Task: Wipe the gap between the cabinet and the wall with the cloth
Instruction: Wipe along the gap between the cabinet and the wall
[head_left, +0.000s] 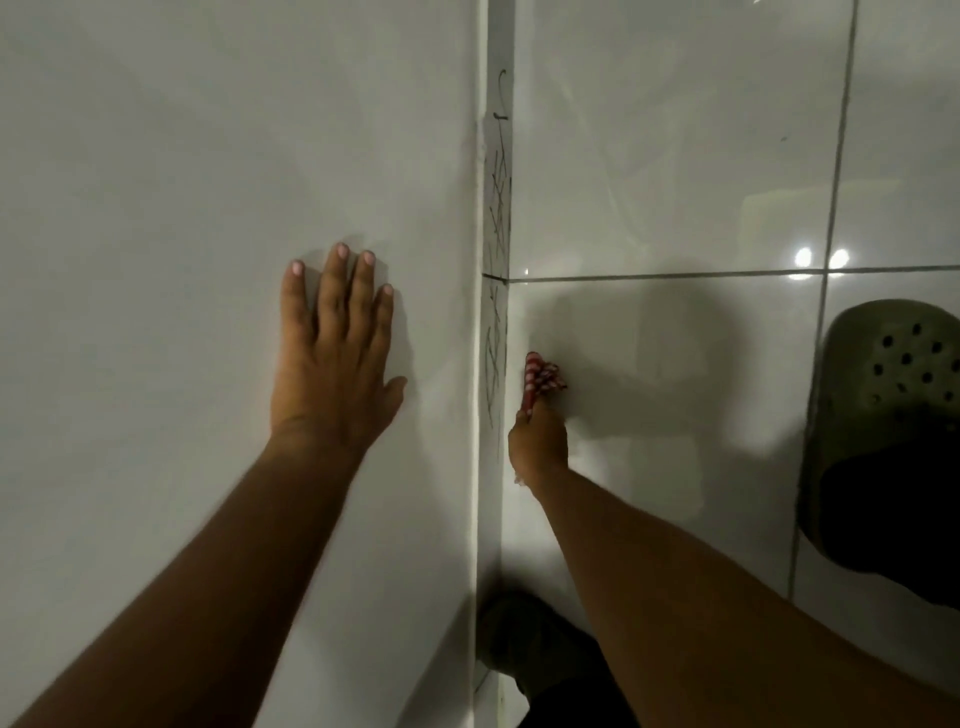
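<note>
My right hand (537, 444) is shut on a red-and-white checked cloth (540, 376), bunched up and sticking out past the fingers. The cloth presses down at the foot of a narrow pale strip (497, 234) marked with dark scribbles, which runs between a plain white panel (208, 156) on the left and the glossy floor. My left hand (335, 353) lies flat on that white panel with fingers spread, holding nothing. I cannot tell whether the panel is the cabinet or the wall.
Glossy white floor tiles (675, 182) with grey grout lines fill the right side. My foot in a dark green perforated clog (893, 384) stands at the right edge, and the other clog (524, 639) is at the bottom by the strip.
</note>
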